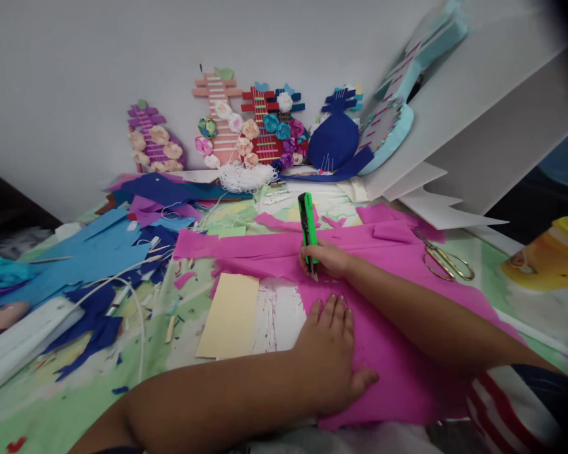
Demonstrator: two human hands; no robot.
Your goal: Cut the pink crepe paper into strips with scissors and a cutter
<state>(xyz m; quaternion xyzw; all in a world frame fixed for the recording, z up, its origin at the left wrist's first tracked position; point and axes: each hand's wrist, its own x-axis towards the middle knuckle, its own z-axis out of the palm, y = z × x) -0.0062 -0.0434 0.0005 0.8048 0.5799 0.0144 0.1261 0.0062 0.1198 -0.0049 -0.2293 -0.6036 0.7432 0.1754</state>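
A green and black box cutter (308, 228) is gripped in my right hand (327, 260), its blade tip pointing down close to a large pink sheet (392, 343). The sheet looks like crepe paper or thin fabric; I cannot tell which. My left hand (329, 359) lies flat on the sheet's left part, fingers spread and holding nothing. Left of that hand, a white board (281, 309) with scratches and pinkish marks shows beside the sheet. A pale yellow card (230, 315) rests partly over the board.
Gold-handled scissors (442, 258) lie at the right, near a yellow container (549, 252). Blue sheets (99, 243), a cable and a white power strip (33, 340) cover the left side. Decorated guitar-like crafts (218, 126) lean on the wall, with white boards (454, 139) at the right.
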